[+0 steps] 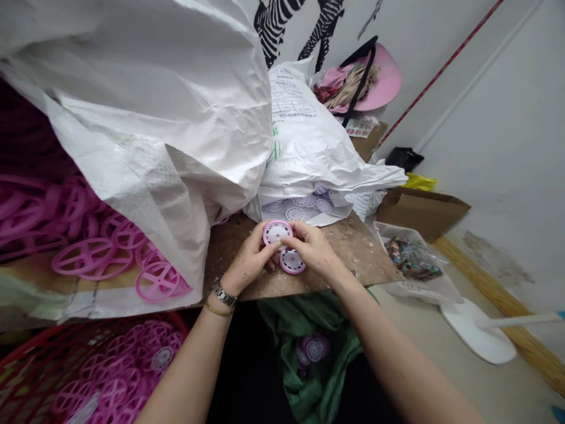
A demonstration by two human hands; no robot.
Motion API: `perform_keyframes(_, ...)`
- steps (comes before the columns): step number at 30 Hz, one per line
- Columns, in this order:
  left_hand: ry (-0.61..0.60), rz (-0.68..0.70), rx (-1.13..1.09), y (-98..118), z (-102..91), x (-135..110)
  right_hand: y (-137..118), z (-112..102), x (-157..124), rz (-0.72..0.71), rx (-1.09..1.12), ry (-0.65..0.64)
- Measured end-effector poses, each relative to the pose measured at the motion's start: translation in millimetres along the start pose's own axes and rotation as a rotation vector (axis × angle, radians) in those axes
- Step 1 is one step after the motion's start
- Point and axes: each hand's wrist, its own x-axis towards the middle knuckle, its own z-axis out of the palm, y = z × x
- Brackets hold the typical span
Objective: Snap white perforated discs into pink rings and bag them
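Between my two hands is a round white disc set in a pink plastic ring. My left hand grips its left side, the thumb on the near edge. My right hand pinches its right edge, thumb on the face. Just below it a second white disc with a pink rim shows near the table edge, partly covered by the fingers; whether it is held or lies on the board I cannot tell. More white discs lie in the mouth of a white sack behind my hands.
Pink spoked rings spill from a large white sack at the left. A red basket below holds more rings. Green cloth on my lap carries several discs. Right of the brown board stands a plastic bag.
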Motion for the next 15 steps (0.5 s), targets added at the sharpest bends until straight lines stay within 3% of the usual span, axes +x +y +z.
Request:
perform_keyframes(3,0.052,-0.016,0.110,-2,-3.1,2,-2,-4,1,0.012,-0.139,-0.083)
perform_keyframes(6,0.266,0.031,0.296,-5,-6.2,4,-8,-6,2,-0.014,-0.306,-0.177)
perform_keyframes(9,0.426,0.148,0.511,-8,-7.9,6,-12,-11,7,0.001,-0.487,-0.078)
perform_keyframes(12,0.455,0.219,0.640,-9,-7.0,8,-9,-20,21,0.054,-0.709,0.055)
perform_keyframes(15,0.446,0.249,0.657,-9,-5.3,8,-1,-26,38,0.076,-0.930,0.063)
